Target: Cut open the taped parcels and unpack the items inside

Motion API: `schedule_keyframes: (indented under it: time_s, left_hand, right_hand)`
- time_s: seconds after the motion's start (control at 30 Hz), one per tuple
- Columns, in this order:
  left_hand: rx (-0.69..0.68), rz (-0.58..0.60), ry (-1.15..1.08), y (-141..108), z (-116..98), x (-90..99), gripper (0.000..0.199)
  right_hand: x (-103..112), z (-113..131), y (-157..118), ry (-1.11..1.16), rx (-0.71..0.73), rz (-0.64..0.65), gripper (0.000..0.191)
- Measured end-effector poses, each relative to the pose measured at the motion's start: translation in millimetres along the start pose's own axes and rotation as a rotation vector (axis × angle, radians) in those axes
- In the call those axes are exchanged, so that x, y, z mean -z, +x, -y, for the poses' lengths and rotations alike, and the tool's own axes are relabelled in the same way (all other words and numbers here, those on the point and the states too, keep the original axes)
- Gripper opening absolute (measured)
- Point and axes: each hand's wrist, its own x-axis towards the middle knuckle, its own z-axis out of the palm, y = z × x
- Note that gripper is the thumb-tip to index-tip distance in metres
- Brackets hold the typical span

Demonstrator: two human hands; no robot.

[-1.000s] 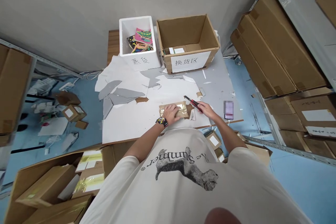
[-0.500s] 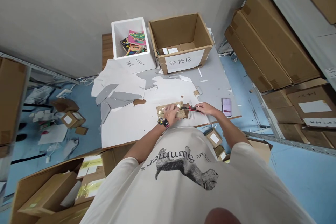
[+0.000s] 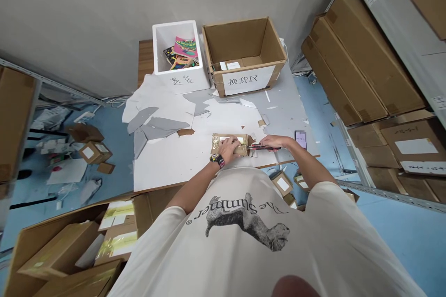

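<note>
A small tan parcel wrapped in shiny tape, with a white label on top, lies flat near the table's front edge. My left hand is on it, fingers bent over the top and thumb at the near side, gripping it against the table. In my right hand is a black and red box cutter, its tip at the parcel's right end. The blade is too small to make out. Torn brown scraps lie beside that end.
Behind stand a white foam box holding colourful booklets and a labelled cardboard box. Torn paper covers the table's left side. A phone lies near the right edge. Shelved cartons flank the right; an open carton sits lower left.
The box cutter has turned from slanting to nearly level, with its tip against the parcel's right end. My left hand still presses on the parcel. The whole view has shifted slightly.
</note>
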Motion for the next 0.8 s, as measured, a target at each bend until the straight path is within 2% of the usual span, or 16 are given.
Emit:
schedule_keyframes:
  time_s: [0.1,0.17,0.27,0.33,0.43,0.5,0.57,0.67,0.73,0.8]
  left_hand:
    - [0.014,-0.019,-0.013,6,1,5.6,0.048]
    - [0.012,-0.029,-0.023,9,0,8.1,0.048]
    - [0.011,-0.070,-0.063,10,-4,8.3,0.051]
    - [0.018,-0.132,-0.107,10,-11,5.7,0.057]
    - [0.018,-0.224,-0.269,6,-23,-2.4,0.065]
    - [0.006,-0.224,-0.537,1,-28,-9.3,0.069]
    - [0.001,-0.190,-0.880,-6,-27,-15.4,0.072]
    - [0.130,-0.255,-1.213,-22,-8,-17.9,0.067]
    - [0.313,-0.392,-1.275,-36,13,-14.4,0.063]
    - [0.500,-0.554,-1.268,-53,38,-9.0,0.064]
  right_hand:
    - [-9,-15,-13,0.039,0.045,0.009,0.033]
    - [-15,-31,-24,0.098,0.070,-0.093,0.037]
    - [-26,-56,-35,0.253,0.076,-0.396,0.051]
    - [-37,-64,-32,0.378,0.070,-0.629,0.060]
    - [-66,-55,-12,0.490,0.061,-0.924,0.075]
    - [-92,-35,6,0.455,0.115,-1.038,0.081]
    - [-118,-8,21,0.322,0.291,-1.014,0.078]
    - [-144,31,38,0.021,0.596,-0.695,0.061]
    - [-150,52,48,-0.176,0.650,-0.588,0.049]
    - [-149,69,59,-0.340,0.583,-0.639,0.044]
